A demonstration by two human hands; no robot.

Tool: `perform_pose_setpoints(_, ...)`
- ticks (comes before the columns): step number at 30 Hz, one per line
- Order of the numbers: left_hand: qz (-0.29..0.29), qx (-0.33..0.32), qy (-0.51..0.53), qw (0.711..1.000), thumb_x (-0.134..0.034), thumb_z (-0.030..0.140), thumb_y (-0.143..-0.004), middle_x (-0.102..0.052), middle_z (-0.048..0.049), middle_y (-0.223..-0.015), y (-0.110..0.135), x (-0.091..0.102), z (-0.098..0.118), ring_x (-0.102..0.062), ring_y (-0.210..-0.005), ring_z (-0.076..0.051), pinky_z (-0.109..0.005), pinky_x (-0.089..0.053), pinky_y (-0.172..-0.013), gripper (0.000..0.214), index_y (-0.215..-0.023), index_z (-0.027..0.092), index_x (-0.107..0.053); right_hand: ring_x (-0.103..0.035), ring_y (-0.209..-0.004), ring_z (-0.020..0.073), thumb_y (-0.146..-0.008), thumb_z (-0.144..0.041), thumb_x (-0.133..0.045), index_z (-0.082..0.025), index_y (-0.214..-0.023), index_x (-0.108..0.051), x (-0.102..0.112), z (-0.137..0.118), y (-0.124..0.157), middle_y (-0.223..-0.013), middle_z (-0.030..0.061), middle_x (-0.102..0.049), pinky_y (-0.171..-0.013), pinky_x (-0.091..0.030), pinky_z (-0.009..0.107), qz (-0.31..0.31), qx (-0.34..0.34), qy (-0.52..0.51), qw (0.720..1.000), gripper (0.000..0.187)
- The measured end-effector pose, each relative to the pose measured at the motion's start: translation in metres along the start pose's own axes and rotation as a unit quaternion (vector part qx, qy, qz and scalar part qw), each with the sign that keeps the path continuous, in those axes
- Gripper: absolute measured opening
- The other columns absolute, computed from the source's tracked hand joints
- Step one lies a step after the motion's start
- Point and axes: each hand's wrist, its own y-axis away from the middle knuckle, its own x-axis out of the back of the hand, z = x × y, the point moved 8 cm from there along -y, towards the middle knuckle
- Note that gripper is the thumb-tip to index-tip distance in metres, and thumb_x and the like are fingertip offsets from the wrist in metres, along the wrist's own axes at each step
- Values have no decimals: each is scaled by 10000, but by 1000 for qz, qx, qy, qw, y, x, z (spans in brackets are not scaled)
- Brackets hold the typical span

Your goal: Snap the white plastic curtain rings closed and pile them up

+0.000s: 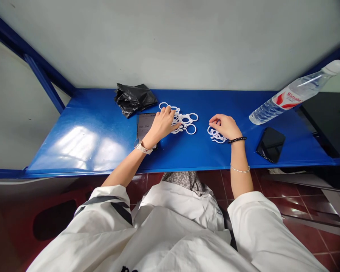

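Observation:
My left hand (166,121) rests over a loose pile of white plastic rings (190,129), thumb and fingers apart, palm down. Each ring seems to have a small eyelet or tab. My hand covers part of that pile. To the right, my right hand (225,125) hovers above a smaller, tangled heap of similar white rings (217,136). Its thumb and fingertips are pinched together at the heap's upper left edge. Whatever sits between those fingertips is too small to make out.
A crumpled black plastic bag (136,99) lies at the back left. Partly under my left forearm is a phone (143,126) showing a timer. On the right, a water bottle (289,99) stands behind a dark phone (271,144). The blue tabletop (187,153) meets a grey wall.

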Motion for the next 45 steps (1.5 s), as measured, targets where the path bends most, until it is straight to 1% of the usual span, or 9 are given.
perform_pose_setpoints(5, 24, -8, 33, 999, -584, 422, -984, -600, -199, -1220, -2, 0, -4, -581, -1130, -343, -405, -492, -860, 416, -1269, 119, -582, -580, -656, 144, -832, -234, -684, -188, -868, -740, 28, -8, 4, -887, 53, -698, -679, -477, 298, 171, 60, -118, 976, 81)
perform_pose_setpoints(8, 53, -19, 56, 997, -600, 424, -977, -614, -191, -1192, -3, 3, -6, -591, -1112, -331, -400, -501, -857, 417, -1255, 114, -596, -552, -640, 122, -846, -287, -698, -199, -892, -737, 34, -13, 8, -900, 39, -686, -632, -471, 268, 217, 89, -197, 952, 107)
perform_pose_setpoints(13, 93, -60, 145, 983, -622, 455, -965, -649, -159, -1184, -1, 15, 1, -614, -1101, -297, -400, -509, -918, 459, -1281, 124, -588, -573, -681, 112, -843, -470, -747, -230, -988, -757, 19, -30, 8, -960, 32, -674, -634, -511, 250, 175, 123, -362, 907, 280)
perform_pose_setpoints(17, 119, -91, 219, 964, -679, 495, -924, -677, -114, -1130, 7, 23, 18, -641, -1057, -259, -365, -519, -906, 499, -1280, 157, -588, -614, -724, 130, -801, -576, -783, -246, -973, -774, 1, -49, 11, -970, 38, -656, -658, -568, 269, 122, 140, -434, 882, 372)
perform_pose_setpoints(22, 135, -121, 180, 967, -698, 610, -867, -684, -118, -1064, 18, 19, 43, -653, -985, -273, -377, -525, -836, 532, -1140, 160, -621, -681, -792, 148, -774, -559, -825, -255, -971, -756, -24, -67, 16, -957, 22, -663, -767, -626, 298, 47, 138, -516, 844, 369)
perform_pose_setpoints(27, 155, -124, 145, 969, -695, 638, -853, -666, -102, -940, 21, 15, 47, -641, -870, -252, -356, -512, -760, 523, -1032, 152, -626, -722, -901, 185, -721, -527, -877, -251, -950, -695, -35, -77, 20, -913, 2, -676, -939, -627, 365, 14, 127, -568, 813, 402)
perform_pose_setpoints(31, 180, -110, 134, 968, -671, 538, -909, -660, -90, -907, 20, 18, 41, -644, -874, -247, -339, -503, -748, 394, -1020, 161, -632, -726, -872, 180, -697, -523, -895, -252, -921, -654, -38, -78, 20, -882, -10, -652, -912, -632, 351, 5, 119, -573, 811, 427)
perform_pose_setpoints(35, 194, -105, 122, 968, -660, 492, -920, -680, -105, -974, 19, 22, 38, -657, -927, -257, -346, -508, -786, 386, -1113, 159, -632, -718, -847, 166, -674, -521, -909, -251, -881, -608, -35, -75, 20, -853, -26, -608, -881, -630, 323, 20, 106, -580, 808, 455)
perform_pose_setpoints(45, 177, -130, 99, 970, -618, 413, -946, -702, -124, -980, 19, 24, 44, -686, -882, -255, -347, -520, -779, 371, -1186, 130, -627, -677, -820, 162, -610, -609, -910, -253, -844, -565, -35, -73, 17, -827, -22, -596, -874, -626, 334, 35, 96, -556, 825, 549)
